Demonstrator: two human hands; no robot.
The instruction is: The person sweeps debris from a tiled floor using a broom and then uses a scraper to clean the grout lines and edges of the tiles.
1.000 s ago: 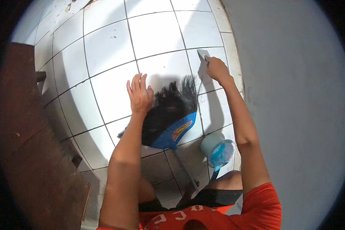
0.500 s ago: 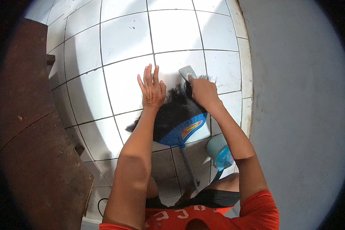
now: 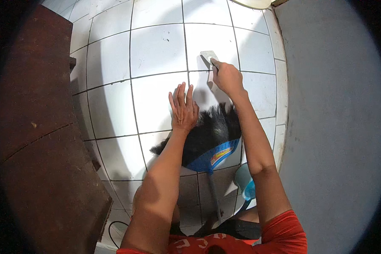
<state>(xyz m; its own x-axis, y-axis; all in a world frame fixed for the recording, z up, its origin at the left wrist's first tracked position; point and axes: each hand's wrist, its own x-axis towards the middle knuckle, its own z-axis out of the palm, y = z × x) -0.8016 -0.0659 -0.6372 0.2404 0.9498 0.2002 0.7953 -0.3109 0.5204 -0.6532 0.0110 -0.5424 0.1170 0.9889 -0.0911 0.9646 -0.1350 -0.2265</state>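
Observation:
My right hand (image 3: 226, 78) is closed around a small metal scraper (image 3: 208, 55) whose blade rests on the white tiled floor (image 3: 156, 51). Flat on a tile to its left lies my left hand (image 3: 183, 108), fingers spread, holding nothing. Just below both hands a broom (image 3: 211, 137) with black bristles and a blue head lies on the floor, its handle running down toward my body.
A dark brown wooden door or panel (image 3: 38, 139) fills the left side. A grey wall (image 3: 330, 127) rises on the right. A light blue container (image 3: 246, 184) stands by my right elbow. A pale rounded object (image 3: 252, 3) shows at the top edge.
My right hand with the scraper has moved up the floor, away from the broom. My left hand stays flat on the tile. The view has tilted a little.

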